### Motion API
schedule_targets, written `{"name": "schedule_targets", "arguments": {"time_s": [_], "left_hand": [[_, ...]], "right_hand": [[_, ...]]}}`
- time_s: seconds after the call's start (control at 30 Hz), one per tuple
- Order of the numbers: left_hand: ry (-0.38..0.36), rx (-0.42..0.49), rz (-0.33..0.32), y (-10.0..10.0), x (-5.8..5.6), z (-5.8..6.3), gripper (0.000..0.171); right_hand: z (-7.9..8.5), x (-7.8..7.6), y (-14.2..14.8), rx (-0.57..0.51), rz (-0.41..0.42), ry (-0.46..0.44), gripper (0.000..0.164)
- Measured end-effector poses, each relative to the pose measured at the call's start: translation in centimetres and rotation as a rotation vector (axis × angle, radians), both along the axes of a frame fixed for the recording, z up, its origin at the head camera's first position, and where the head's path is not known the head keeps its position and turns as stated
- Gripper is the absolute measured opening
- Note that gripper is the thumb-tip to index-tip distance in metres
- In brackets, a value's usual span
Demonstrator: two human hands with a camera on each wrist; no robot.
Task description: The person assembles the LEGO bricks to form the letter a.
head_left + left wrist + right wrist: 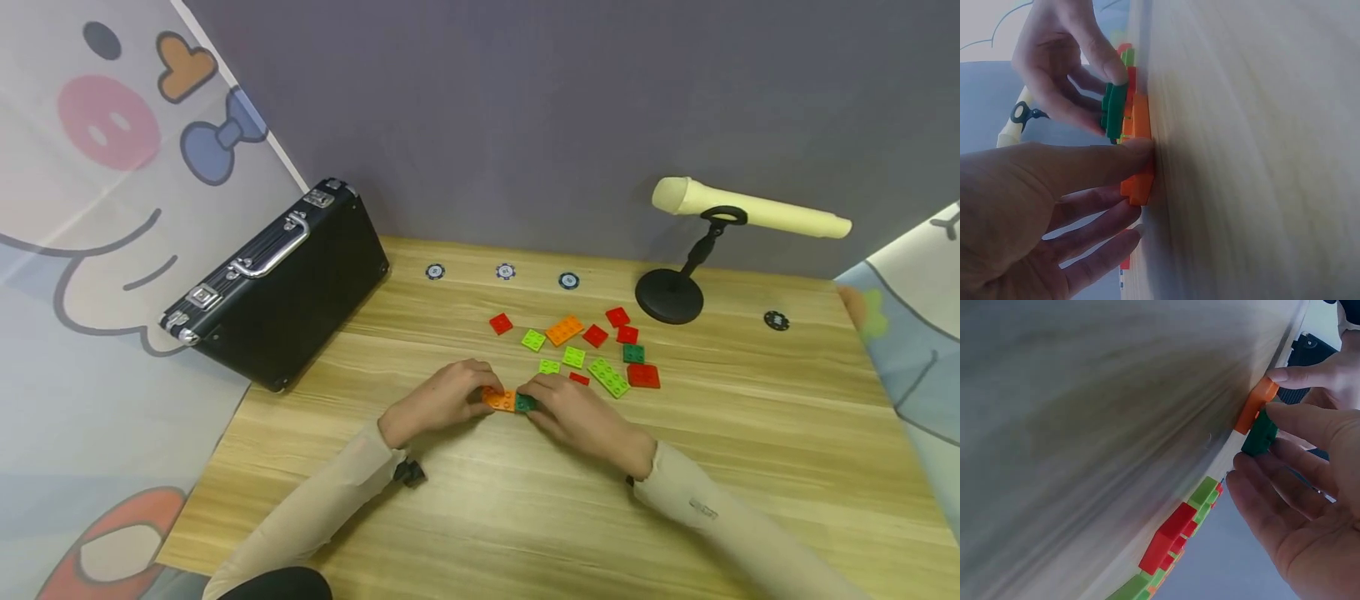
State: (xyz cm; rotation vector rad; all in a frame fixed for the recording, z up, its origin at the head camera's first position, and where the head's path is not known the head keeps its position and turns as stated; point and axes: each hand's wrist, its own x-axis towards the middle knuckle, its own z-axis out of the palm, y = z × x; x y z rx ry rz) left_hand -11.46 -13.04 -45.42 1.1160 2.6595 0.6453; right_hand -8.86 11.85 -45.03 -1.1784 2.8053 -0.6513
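An orange building brick (499, 400) lies low on the wooden table, gripped between the thumb and fingers of my left hand (447, 398). My right hand (576, 414) pinches a dark green brick (525, 403) close against the orange one's right end. In the left wrist view the green brick (1114, 107) sits a little higher than the orange brick (1140, 125), overlapping its end. The right wrist view shows my right thumb on one side of the green brick (1260, 432) and fingertips on the other.
Just beyond my hands lie several loose bricks: a red one (643, 376), a lime one (608, 377), another orange one (564, 330). A black case (300, 292) stands at the left. Behind are a microphone on a stand (670, 296) and several poker chips (506, 272).
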Motion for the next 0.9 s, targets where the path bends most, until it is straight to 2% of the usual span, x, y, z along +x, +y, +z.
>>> {"name": "schedule_targets", "arguments": {"time_s": [0.43,0.73,0.9], "left_hand": [[0.006,0.017,0.004,0.1,-0.1,-0.2,0.023],[0.002,0.019,0.007,0.1,-0.1,-0.3,0.022],[-0.001,0.023,0.013,0.0,-0.1,-0.4,0.023]], "right_hand": [[0.0,-0.5,-0.8,-0.001,0.017,-0.027,0.025],[-0.3,0.2,-1.2,0.112,0.058,0.161,0.023],[-0.3,0.2,-1.3,0.121,0.061,0.164,0.024]]}}
